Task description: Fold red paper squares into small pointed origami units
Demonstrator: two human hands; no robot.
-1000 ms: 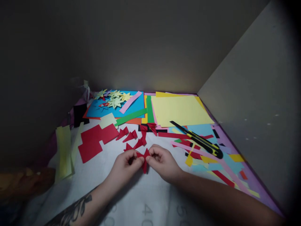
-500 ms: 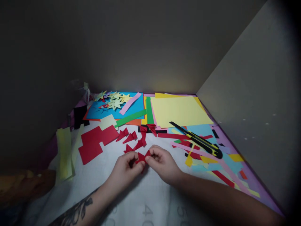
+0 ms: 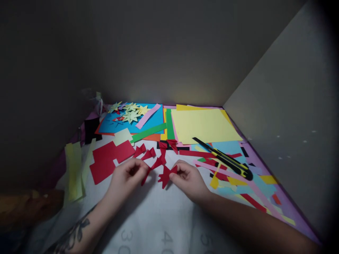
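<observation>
My right hand [image 3: 189, 180] pinches a red folded-paper cluster [image 3: 165, 176] with several points, held above the white cloth. To its left, my left hand [image 3: 127, 180] has thumb and forefinger closed on a small red folded paper piece [image 3: 144, 180], partly hidden by the fingers. A gap separates the two red papers. Just beyond the hands lie several more red folded pieces [image 3: 148, 154]. Flat red paper squares [image 3: 102, 168] rest beyond and left of my left hand.
Folded paper stars [image 3: 131, 115] lie on a blue sheet [image 3: 106, 125] at the back left. Pale yellow sheets [image 3: 206, 125] are stacked at the back right. A black and yellow utility knife [image 3: 225, 160] lies on paper scraps at right. Yellow strips [image 3: 74, 173] lie left.
My hands have moved apart. My left hand has shifted left with a red folded piece, while the red cluster stays in my right hand. The view has shifted slightly.
</observation>
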